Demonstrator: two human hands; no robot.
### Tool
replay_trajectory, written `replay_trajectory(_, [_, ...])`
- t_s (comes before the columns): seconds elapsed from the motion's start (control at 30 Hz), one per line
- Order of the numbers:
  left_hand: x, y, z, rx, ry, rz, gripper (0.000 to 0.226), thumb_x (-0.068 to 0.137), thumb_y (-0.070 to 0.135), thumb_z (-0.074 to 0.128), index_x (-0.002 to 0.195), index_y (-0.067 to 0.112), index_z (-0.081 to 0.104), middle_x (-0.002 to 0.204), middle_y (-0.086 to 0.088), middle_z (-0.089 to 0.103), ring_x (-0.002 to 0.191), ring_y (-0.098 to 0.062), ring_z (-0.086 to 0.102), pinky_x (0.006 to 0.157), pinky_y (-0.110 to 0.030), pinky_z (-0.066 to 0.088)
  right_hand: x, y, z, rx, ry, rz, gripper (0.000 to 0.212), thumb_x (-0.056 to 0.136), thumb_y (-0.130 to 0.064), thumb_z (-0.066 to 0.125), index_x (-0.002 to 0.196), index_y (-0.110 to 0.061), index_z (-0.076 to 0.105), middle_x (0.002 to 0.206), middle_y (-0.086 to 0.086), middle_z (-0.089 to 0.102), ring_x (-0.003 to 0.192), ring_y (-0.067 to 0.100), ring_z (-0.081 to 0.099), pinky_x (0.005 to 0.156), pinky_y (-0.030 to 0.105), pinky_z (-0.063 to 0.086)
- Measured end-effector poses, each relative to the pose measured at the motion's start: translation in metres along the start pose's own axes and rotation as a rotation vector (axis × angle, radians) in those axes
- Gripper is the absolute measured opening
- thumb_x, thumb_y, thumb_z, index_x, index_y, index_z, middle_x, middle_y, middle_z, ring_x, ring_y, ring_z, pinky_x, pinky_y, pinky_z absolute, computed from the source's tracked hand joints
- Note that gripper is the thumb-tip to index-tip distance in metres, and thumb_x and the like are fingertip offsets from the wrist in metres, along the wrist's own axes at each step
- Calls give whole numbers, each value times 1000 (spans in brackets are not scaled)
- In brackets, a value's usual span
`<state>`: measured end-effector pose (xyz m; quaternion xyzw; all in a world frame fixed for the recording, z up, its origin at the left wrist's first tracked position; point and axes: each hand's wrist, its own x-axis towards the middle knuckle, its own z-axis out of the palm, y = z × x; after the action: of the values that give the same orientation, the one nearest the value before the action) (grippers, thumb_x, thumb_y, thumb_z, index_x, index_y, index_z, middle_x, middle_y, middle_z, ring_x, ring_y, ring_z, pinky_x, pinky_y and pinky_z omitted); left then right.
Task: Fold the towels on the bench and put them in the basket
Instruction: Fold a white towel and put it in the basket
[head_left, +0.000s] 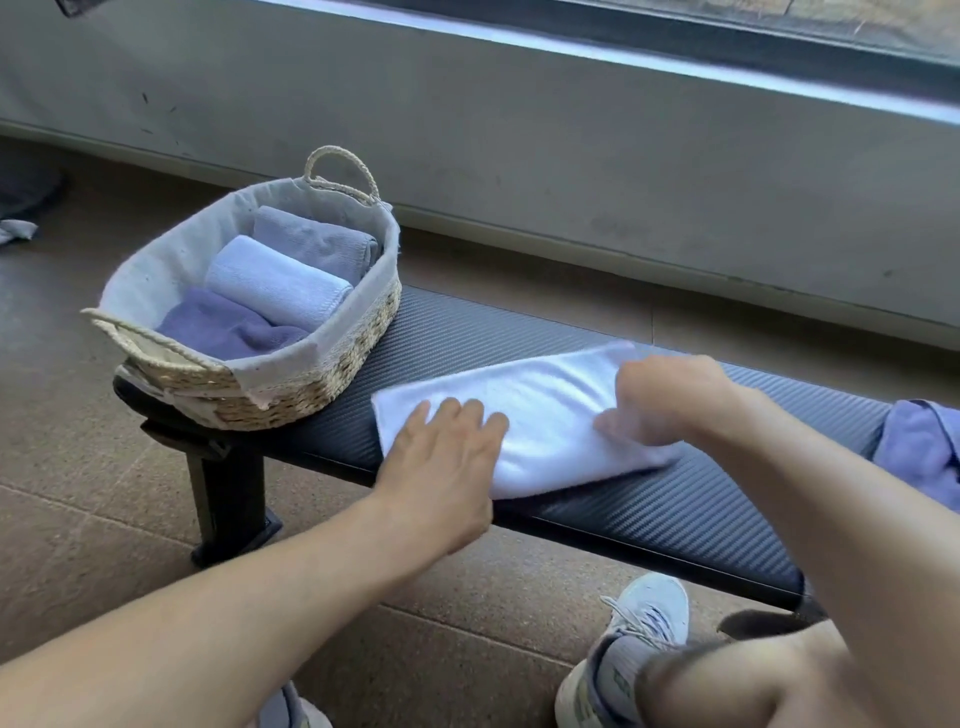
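Woven basket (332, 371) at bench (649, 512) left end, three rolled towels (278, 291) inside. Left hand (447, 457) flat, fingers spread, on white towel (550, 400); right hand (670, 397) curled, pinching its right edge. Purple towel (922, 449) far right.

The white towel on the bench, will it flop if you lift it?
Probably yes: the white folded terry towel lies soft and rumpled under the left hand and right hand. It looks light, and likely to unfold if lifted by one edge.
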<state>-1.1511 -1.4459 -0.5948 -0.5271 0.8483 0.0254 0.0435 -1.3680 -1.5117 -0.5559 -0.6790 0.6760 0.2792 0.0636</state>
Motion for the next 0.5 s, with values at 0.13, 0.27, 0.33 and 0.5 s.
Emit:
replay_trajectory(0.13, [8,-27,-9,26,-25,-75,39,86,12,47,123,26,50,120,2,55,115,-25,52,96,-38,40,-4,7,16,118,-116,55,56,85,-72,56,75,-20,71,76,-9,70,80,18,63,79,36,50])
replay_trajectory(0.27, [19,-46,-15,-312,80,-222,43,94,16,47,135,28,52,130,2,60,121,-25,53,99,-39,42,5,31,20,343,164,132,43,84,-64,64,113,-31,65,113,-6,67,105,23,61,80,34,47])
replay_trajectory(0.33, [28,-55,-7,-356,114,-204,47,100,22,46,147,25,45,145,1,49,135,-22,42,109,-40,35,15,41,28,465,196,94,54,84,-61,67,130,-34,59,130,-4,59,120,23,56,91,38,48])
replay_trajectory(0.5, [50,-71,14,-393,-68,-229,56,105,40,40,157,24,30,159,1,34,149,-21,24,121,-41,22,28,53,39,676,104,-8,38,83,-54,74,112,-31,66,108,-5,64,91,12,61,71,28,45])
